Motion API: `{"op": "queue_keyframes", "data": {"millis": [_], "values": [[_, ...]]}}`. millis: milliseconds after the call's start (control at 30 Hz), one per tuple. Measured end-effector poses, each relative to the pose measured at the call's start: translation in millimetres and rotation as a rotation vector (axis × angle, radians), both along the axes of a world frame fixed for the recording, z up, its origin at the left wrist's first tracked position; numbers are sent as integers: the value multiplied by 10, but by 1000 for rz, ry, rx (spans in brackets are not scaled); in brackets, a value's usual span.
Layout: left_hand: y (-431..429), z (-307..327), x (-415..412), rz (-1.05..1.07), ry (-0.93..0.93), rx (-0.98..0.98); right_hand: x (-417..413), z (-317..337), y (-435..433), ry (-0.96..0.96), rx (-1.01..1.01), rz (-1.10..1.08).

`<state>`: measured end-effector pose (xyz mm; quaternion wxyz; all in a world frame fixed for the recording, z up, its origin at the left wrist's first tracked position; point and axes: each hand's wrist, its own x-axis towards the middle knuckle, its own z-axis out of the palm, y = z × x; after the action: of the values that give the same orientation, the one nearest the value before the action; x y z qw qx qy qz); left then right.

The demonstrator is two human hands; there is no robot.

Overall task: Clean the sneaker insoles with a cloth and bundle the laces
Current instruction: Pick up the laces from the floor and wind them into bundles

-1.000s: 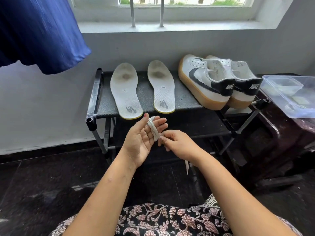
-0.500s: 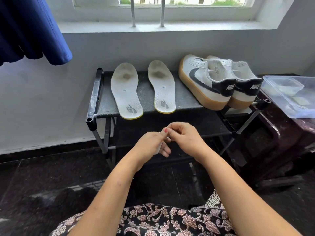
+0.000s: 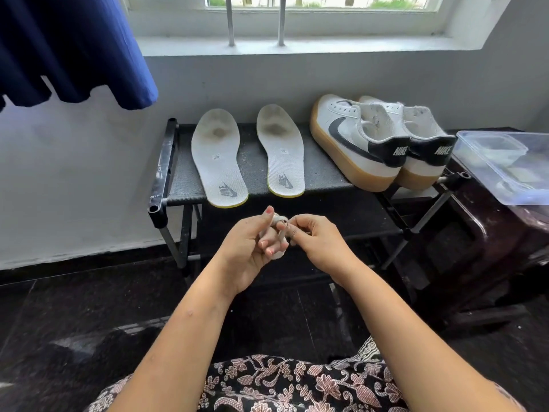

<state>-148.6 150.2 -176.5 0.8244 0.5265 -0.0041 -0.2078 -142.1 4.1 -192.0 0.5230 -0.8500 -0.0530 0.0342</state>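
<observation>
Below the window sill, the black shoe rack (image 3: 252,156) carries the work set on its top shelf. The pair of white sneakers (image 3: 356,144) stands at its right end, apart from the insoles (image 3: 218,162), which lie side by side, faces up, presumably for wiping. In front of the rack, the left hand (image 3: 246,251) holds the white lace (image 3: 278,256) coiled round its fingers. The right hand (image 3: 318,242) pinches the lace at the coil, probably to secure the bundle.

Left hand (image 3: 245,254) and right hand (image 3: 319,245) pinch the white lace (image 3: 280,256) (insoles (image 3: 219,162) on rack (image 3: 323,171) beyond).
</observation>
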Motion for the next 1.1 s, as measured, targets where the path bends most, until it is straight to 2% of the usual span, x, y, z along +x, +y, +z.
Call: {"op": "queue_keyframes", "data": {"millis": [233,467,567,700,867,1100], "values": [[-19,6,-15,28,61,-151,-16,-62,112,88,68,66],[-22,-3,-2,67,46,-127,-63,47,76,153,176,126],[-25,-10,4,102,18,-79,-61,87,52,247,194,142],[-27,-11,6,139,-27,-20,-43,104,80,376,315,162],[-6,-37,20,98,-41,-7,-53,87,83,292,294,191],[20,-89,16,-13,-13,56,-39,58,82,327,345,146]]}}
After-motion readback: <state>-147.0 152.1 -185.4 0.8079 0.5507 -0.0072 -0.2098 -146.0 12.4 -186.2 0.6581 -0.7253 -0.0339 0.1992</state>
